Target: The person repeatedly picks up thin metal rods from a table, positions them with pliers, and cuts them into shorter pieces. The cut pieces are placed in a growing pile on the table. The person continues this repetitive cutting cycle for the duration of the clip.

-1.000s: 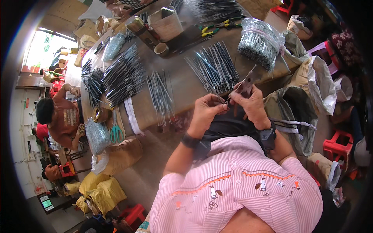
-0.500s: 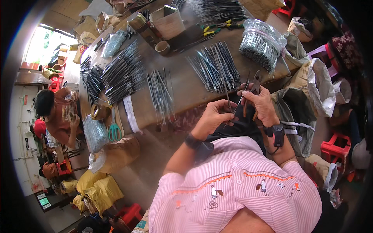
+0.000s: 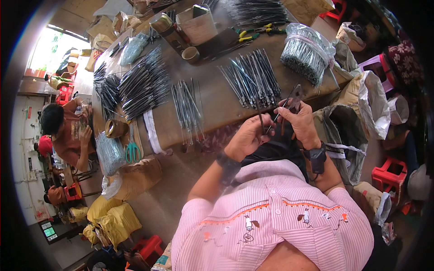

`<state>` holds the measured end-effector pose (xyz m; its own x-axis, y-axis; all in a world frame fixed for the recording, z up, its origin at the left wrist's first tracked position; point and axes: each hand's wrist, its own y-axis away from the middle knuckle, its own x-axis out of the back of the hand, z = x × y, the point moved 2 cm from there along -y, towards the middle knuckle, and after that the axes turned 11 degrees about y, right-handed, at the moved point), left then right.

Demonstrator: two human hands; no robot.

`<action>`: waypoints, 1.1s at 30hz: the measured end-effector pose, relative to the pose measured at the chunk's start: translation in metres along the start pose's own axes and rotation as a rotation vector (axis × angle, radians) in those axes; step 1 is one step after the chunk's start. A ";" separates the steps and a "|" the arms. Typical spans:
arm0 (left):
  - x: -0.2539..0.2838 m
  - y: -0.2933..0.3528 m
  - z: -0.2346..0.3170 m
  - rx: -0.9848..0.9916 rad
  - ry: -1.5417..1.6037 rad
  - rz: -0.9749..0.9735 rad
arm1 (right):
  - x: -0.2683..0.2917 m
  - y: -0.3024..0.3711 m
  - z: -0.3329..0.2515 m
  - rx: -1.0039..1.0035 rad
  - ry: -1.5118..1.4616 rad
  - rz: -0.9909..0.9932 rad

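Observation:
My left hand [image 3: 247,139] is closed, pinching a thin dark metal rod [image 3: 261,120] that stands up from its fingertips. In my right hand [image 3: 302,124] is a pair of pliers [image 3: 295,94], jaws pointing away from me and handles down in the palm. The right thumb and forefinger also grip a thin wire-like piece [image 3: 277,116], which slants toward the left fingertips. Both hands are close together over my lap, by the table's near edge. Just beyond them lies a spread of dark metal rods [image 3: 257,79]. Fingers partly hide the lower ends of the held pieces.
On the table [image 3: 210,74] lie a smaller rod pile [image 3: 186,106], a large pile [image 3: 144,83] and a plastic-wrapped bundle [image 3: 305,52]. Farther back are yellow-handled pliers [image 3: 246,37] and a flask [image 3: 168,29]. Open sacks [image 3: 346,131] stand at right. Another person [image 3: 70,131] sits at left.
My left hand has shifted slightly, and its rod now stands more upright with its top farther left. The pliers have turned a little in my right hand.

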<state>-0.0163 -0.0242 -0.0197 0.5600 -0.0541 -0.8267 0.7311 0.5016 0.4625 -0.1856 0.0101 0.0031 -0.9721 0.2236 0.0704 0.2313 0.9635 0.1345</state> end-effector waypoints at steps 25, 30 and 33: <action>-0.003 0.005 0.006 -0.703 -0.822 0.103 | 0.022 0.036 0.033 -0.026 0.503 -0.380; 0.000 0.004 0.003 -0.776 -0.904 0.128 | 0.028 0.032 0.021 0.168 0.860 -0.260; 0.000 0.005 0.001 -0.761 -0.946 0.162 | 0.030 0.030 0.018 0.168 0.984 -0.275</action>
<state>-0.0126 -0.0227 -0.0173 0.9176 -0.3909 -0.0715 0.3898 0.9204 -0.0294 -0.2081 0.0484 -0.0087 -0.5122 -0.1541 0.8449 -0.0758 0.9880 0.1342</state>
